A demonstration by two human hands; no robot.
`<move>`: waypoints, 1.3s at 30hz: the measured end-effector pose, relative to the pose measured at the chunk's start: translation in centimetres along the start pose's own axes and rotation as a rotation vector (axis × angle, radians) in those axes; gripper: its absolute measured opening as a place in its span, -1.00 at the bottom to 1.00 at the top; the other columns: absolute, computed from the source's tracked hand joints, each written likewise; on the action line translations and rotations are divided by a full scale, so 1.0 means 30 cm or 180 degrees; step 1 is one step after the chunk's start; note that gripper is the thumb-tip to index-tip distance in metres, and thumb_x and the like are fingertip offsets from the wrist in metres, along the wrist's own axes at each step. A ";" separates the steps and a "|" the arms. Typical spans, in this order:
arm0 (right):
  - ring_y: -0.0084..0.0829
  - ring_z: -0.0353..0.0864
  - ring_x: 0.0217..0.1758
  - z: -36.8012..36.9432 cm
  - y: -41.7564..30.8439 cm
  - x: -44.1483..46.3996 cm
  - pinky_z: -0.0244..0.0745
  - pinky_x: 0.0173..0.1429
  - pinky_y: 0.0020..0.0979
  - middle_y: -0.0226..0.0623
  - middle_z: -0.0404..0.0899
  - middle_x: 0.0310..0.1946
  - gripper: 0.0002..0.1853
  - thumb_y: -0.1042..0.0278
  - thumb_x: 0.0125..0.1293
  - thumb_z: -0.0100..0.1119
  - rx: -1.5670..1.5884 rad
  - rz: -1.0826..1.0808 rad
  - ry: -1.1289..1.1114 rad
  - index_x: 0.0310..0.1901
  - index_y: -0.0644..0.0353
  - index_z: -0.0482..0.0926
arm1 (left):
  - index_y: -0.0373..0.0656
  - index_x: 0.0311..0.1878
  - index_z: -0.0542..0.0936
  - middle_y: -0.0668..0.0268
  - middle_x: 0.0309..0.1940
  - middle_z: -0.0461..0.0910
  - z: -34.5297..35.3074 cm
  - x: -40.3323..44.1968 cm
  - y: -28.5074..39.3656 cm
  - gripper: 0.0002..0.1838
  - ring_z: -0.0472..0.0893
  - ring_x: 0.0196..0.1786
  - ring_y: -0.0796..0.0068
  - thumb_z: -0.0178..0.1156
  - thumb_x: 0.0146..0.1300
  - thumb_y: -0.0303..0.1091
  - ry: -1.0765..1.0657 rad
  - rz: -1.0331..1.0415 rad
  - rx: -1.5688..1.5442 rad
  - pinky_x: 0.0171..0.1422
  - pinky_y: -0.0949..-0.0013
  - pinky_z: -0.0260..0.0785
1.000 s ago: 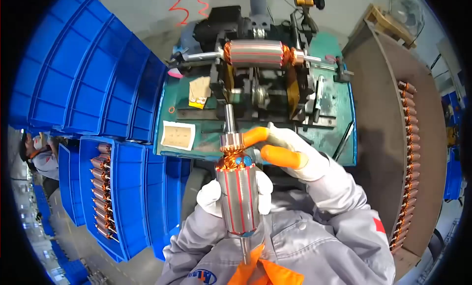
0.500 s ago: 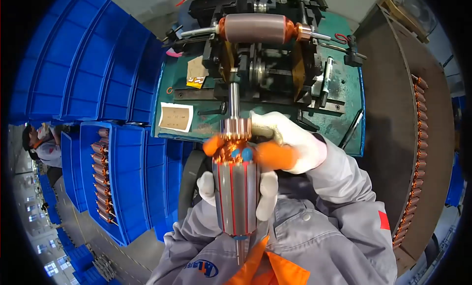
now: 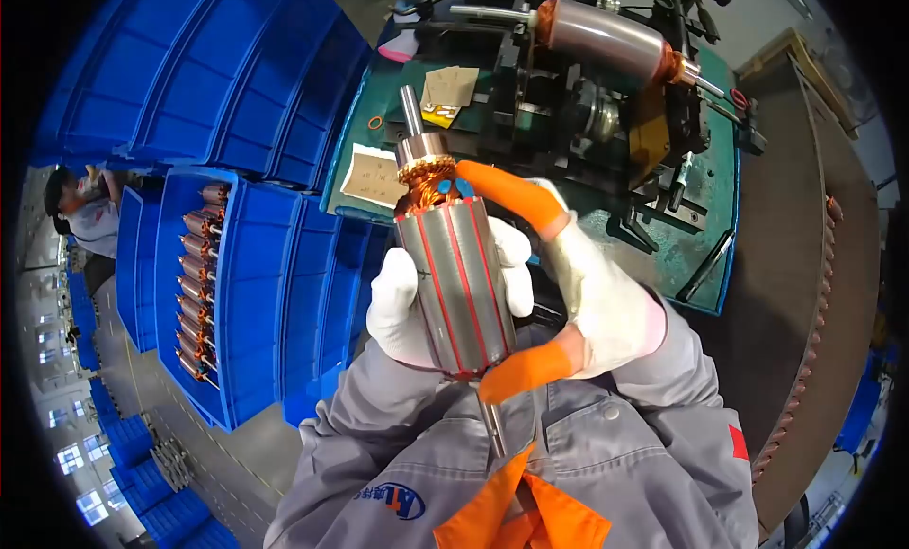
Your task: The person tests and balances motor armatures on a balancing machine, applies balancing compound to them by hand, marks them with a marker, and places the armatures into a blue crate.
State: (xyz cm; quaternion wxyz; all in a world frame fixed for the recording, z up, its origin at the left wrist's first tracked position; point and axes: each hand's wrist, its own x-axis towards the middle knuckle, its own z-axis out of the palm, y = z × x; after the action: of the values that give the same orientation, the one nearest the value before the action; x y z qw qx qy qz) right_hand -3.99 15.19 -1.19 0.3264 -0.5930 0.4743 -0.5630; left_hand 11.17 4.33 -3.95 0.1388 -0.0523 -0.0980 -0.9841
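A motor armature (image 3: 454, 274) is held tilted in front of my chest, its commutator and copper windings at the upper end and its bare lower shaft pointing toward me. My left hand (image 3: 402, 308), in a white glove, is closed around the grey core from beneath, thumb on one side and fingertips on the other. My right hand (image 3: 606, 293), gloved with orange finger covers, spans the armature lengthwise, a finger at the windings and the thumb at the lower end. Blue dots mark the windings. Another armature (image 3: 611, 40) rests across the black bench fixture (image 3: 592, 123).
The fixture stands on a green bench top (image 3: 606, 256) with cardboard pieces (image 3: 374, 175) and a black marker (image 3: 705, 265). Blue crates (image 3: 246, 303) stand at left, one holding several armatures (image 3: 196, 289). A brown board (image 3: 767, 265) with a row of armatures is at right. Another person (image 3: 90, 213) is far left.
The armature has tilted and moved up, away from the fixture's lower front. My right hand has shifted from the commutator area to span both ends. The view has turned, moving the bench rightward.
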 end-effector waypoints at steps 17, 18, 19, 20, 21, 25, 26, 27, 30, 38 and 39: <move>-0.06 0.34 0.48 0.161 -0.012 0.160 0.15 0.59 -0.02 0.00 0.22 0.47 0.25 -0.41 0.12 0.26 0.1219 0.0312 0.0001 0.61 0.29 -0.10 | -0.29 0.27 0.44 -0.07 0.02 0.58 0.064 -0.162 0.444 -0.22 0.66 -0.14 0.09 -0.03 0.44 0.33 0.0771 0.1705 0.1280 -0.11 0.14 0.54; -0.04 0.32 0.49 0.138 0.001 0.133 0.15 0.59 0.00 0.01 0.22 0.46 0.35 -0.42 -0.02 0.39 0.1110 0.0517 0.0165 0.60 0.32 -0.08 | -0.27 0.26 0.45 -0.05 -0.01 0.61 0.075 -0.195 0.545 -0.27 0.67 -0.15 0.11 -0.09 0.48 0.29 0.1197 0.1912 0.1623 -0.14 0.15 0.56; -0.02 0.31 0.50 0.121 0.017 0.112 0.14 0.59 0.01 0.03 0.23 0.45 0.45 -0.43 -0.16 0.51 0.1044 0.0738 0.0307 0.59 0.35 -0.06 | -0.25 0.25 0.46 -0.03 -0.03 0.64 0.084 -0.226 0.647 -0.31 0.68 -0.16 0.13 -0.15 0.53 0.26 0.1655 0.2067 0.1953 -0.17 0.16 0.58; -0.01 0.30 0.50 0.104 0.037 0.083 0.14 0.59 0.03 0.04 0.24 0.44 0.55 -0.45 -0.30 0.63 0.1009 0.0931 0.0442 0.58 0.37 -0.04 | -0.24 0.22 0.49 0.03 -0.07 0.68 0.108 -0.243 0.741 -0.41 0.71 -0.17 0.19 -0.09 0.56 0.15 0.2366 0.2338 0.2650 -0.18 0.18 0.63; -0.04 0.31 0.50 0.086 0.051 0.057 0.14 0.59 0.01 0.01 0.30 0.40 0.52 -0.42 -0.30 0.65 0.0982 0.1143 0.0504 0.57 0.35 0.02 | -0.20 0.21 0.51 0.05 -0.08 0.69 0.067 -0.297 0.864 -0.51 0.74 -0.17 0.23 0.08 0.53 0.04 0.2490 0.2367 0.2612 -0.14 0.25 0.66; -0.15 0.48 0.34 0.082 0.101 -0.026 0.26 0.50 -0.09 -0.07 0.40 0.28 0.04 0.10 0.09 0.62 0.1503 0.1614 0.0346 0.50 0.32 0.21 | -0.29 -0.08 0.62 0.22 -0.41 0.69 -0.153 -0.434 1.343 -0.53 0.71 -0.44 0.37 0.42 0.28 -0.02 0.4064 0.2023 0.3083 -0.32 0.35 0.62; -0.18 0.53 0.27 0.109 0.097 -0.021 0.32 0.45 -0.15 -0.07 0.47 0.22 0.00 0.03 0.14 0.58 0.1332 0.1639 0.0313 0.47 0.35 0.25 | -0.26 -0.18 0.67 0.23 -0.39 0.69 -0.203 -0.450 1.427 -0.50 0.69 -0.43 0.39 0.47 0.18 0.06 0.4565 0.1686 0.3602 -0.32 0.32 0.56; -0.22 0.58 0.21 0.130 0.098 -0.016 0.38 0.40 -0.20 -0.07 0.54 0.16 -0.04 -0.04 0.18 0.53 0.1150 0.1660 0.0293 0.44 0.39 0.28 | -0.24 -0.28 0.72 0.24 -0.38 0.70 -0.255 -0.466 1.511 -0.47 0.66 -0.42 0.42 0.53 0.08 0.13 0.5063 0.1270 0.4078 -0.31 0.28 0.51; -0.21 0.59 0.23 0.166 0.104 0.007 0.37 0.44 -0.19 -0.03 0.57 0.12 -0.07 0.15 0.15 0.59 0.1116 0.1617 -0.0111 0.43 0.43 0.29 | -0.23 -0.23 0.77 0.18 -0.33 0.72 -0.338 -0.394 1.659 -0.33 0.66 -0.29 0.28 0.47 -0.03 0.30 0.5557 0.0327 0.4929 -0.19 0.18 0.46; -0.20 0.55 0.27 0.243 0.012 0.159 0.42 0.38 -0.24 0.03 0.51 0.23 -0.23 0.43 0.20 0.39 0.0505 0.1629 -0.0859 0.44 0.36 0.29 | -0.11 -0.05 0.77 0.13 0.02 0.74 -0.331 -0.277 1.742 -0.42 0.71 0.12 0.11 0.27 0.17 0.23 0.5587 -0.1221 0.6292 0.19 0.14 0.52; -0.26 0.59 0.22 0.276 0.039 0.182 0.42 0.39 -0.27 -0.05 0.58 0.11 -0.22 0.38 0.12 0.49 0.0795 0.2014 -0.0833 0.38 0.38 0.40 | -0.12 -0.02 0.76 0.08 0.06 0.72 -0.317 -0.249 1.710 -0.51 0.69 0.14 0.05 0.29 0.18 0.09 0.5963 -0.1004 0.7062 0.21 0.11 0.54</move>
State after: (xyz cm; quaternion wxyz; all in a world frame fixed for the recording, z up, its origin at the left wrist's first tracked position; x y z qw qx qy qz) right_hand 3.40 8.50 -1.57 0.6122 -0.4395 0.5160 -0.4071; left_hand 32.14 -44.02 -5.06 0.0116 0.7369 -0.6708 -0.0826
